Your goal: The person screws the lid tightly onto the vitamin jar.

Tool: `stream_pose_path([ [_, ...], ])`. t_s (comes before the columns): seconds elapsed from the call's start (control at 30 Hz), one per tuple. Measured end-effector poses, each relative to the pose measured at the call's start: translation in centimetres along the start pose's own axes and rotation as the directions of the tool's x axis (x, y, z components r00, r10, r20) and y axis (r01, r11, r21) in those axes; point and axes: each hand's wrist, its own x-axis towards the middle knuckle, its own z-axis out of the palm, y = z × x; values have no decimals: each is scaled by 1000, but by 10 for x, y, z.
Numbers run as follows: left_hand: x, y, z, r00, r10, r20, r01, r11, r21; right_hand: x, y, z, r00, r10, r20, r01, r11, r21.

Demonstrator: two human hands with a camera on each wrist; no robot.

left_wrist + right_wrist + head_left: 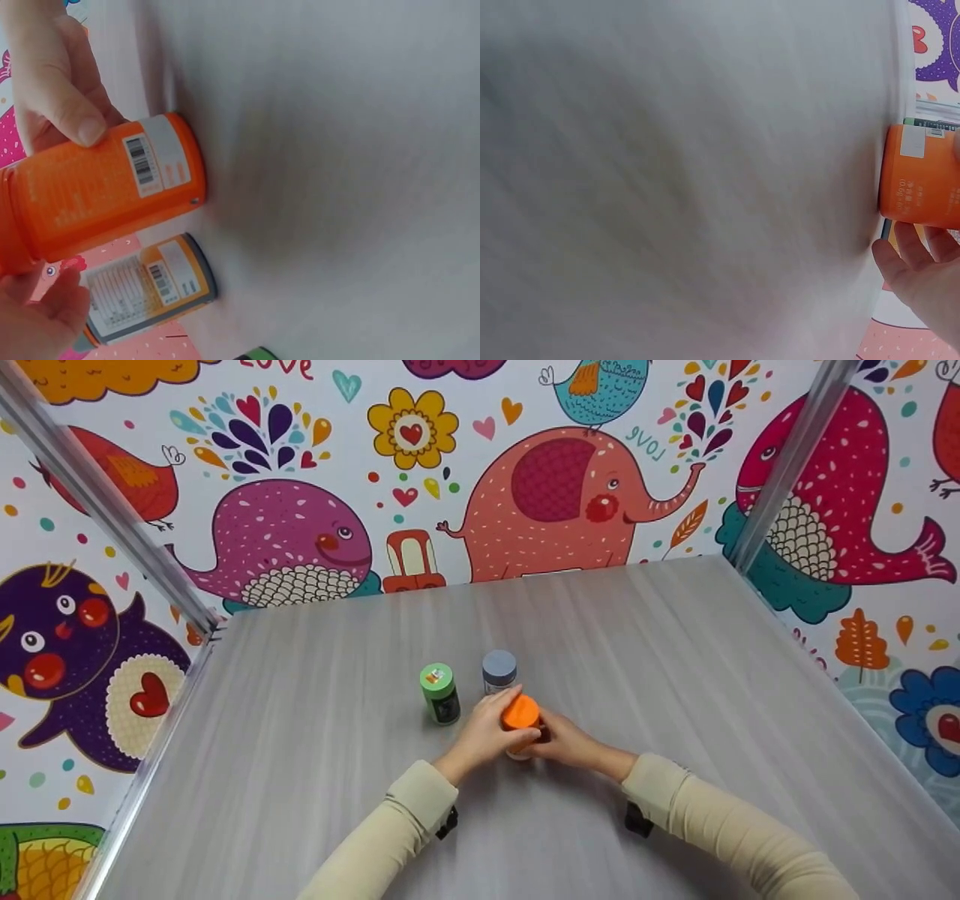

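An orange bottle (520, 715) stands upright between my hands in the head view, its orange cap facing up. My left hand (482, 733) grips it around the cap from the left, thumb in front and fingers behind. From the right, my right hand (576, 746) holds the bottle's body; its thumb presses on the orange side in the left wrist view. A white label with a barcode shows low on the orange bottle (101, 191) there. Only part of the orange bottle (922, 180) enters the right wrist view. Whether its base touches the table cannot be told.
Just behind my left hand stands a grey-capped bottle (499, 669), partly hidden. A green-capped bottle (439, 695) stands left of it. All are on a grey wood-grain table (315, 780). Printed cartoon walls (300, 540) and metal posts (795, 465) border the table.
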Motion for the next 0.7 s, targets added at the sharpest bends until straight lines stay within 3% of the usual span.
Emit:
stream_pose_path([
  [0.4, -7, -8, -7, 997, 20, -72, -20, 1000, -3, 1, 5, 1, 1000, -6, 10, 7, 1000, -26],
  [0.7, -12, -14, -13, 987, 50, -155, -46, 999, 27, 0, 1, 0, 999, 37, 6, -36, 999, -27],
])
